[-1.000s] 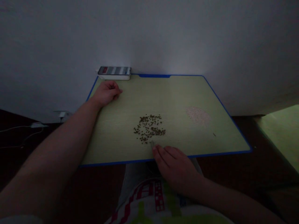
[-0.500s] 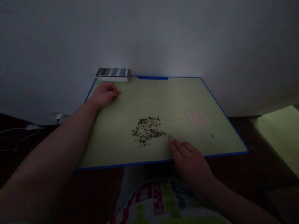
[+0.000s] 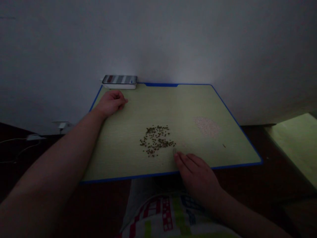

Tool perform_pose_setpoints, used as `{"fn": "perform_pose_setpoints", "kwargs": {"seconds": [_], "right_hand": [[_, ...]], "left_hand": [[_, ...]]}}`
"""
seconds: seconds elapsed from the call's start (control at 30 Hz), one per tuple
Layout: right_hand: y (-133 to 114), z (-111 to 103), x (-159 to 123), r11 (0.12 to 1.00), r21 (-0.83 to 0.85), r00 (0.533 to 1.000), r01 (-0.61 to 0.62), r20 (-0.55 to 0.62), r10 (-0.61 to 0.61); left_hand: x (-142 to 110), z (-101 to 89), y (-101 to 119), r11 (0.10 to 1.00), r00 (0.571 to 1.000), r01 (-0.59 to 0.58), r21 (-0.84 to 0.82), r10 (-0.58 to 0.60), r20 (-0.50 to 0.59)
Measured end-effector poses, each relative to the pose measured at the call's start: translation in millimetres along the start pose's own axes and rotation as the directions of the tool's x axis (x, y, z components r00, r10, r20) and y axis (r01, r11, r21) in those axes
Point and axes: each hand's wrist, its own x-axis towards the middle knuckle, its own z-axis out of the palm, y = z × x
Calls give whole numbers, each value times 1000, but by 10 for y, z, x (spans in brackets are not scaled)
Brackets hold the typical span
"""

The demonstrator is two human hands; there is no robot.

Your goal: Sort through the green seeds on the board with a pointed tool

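Likely a room in a home — blue-edged tabletop against plain pale wall, charger plugged in low, white cable trailing — dim light.

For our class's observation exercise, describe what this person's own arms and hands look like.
Left hand and right hand are ungloved; left forearm and right forearm show no sleeve or watch. The clothing is whitish, with red, green and blue patterns.

The pale-green rectangular tabletop with a blue rim offers 1 bare band between the scattered dark-brown grains and the loose pinkish-white grain patch; at the far left, 1 white box with a dark striped top blocks passage.
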Motion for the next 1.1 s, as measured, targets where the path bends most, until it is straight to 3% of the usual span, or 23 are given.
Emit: {"fn": "perform_pose_setpoints", "kwargs": {"seconds": [0.37, 0.53, 0.7, 0.93, 1.1], "right_hand": [[717, 176, 53, 985, -117, 990, -126, 53, 133], [903, 220, 33, 977, -142, 981, -157, 88, 171], [885, 184, -32, 978, -161, 985, -134, 82, 149], [591, 43, -213, 993, -86, 992, -87, 84, 94], [512, -7, -195, 996, -40, 993, -84, 82, 87]], "left_hand": [[-44, 30, 85, 1000, 1000, 20, -14, -20, 3], [-46, 33, 95, 1000, 1000, 26, -10, -26, -9], [-81, 29, 146, 999, 999, 44, 7, -44, 19], [-68, 26, 118, 1000, 1000, 10, 19, -10, 2], [-59, 31, 103, 1000, 1000, -3, -19, 3, 6]]}}
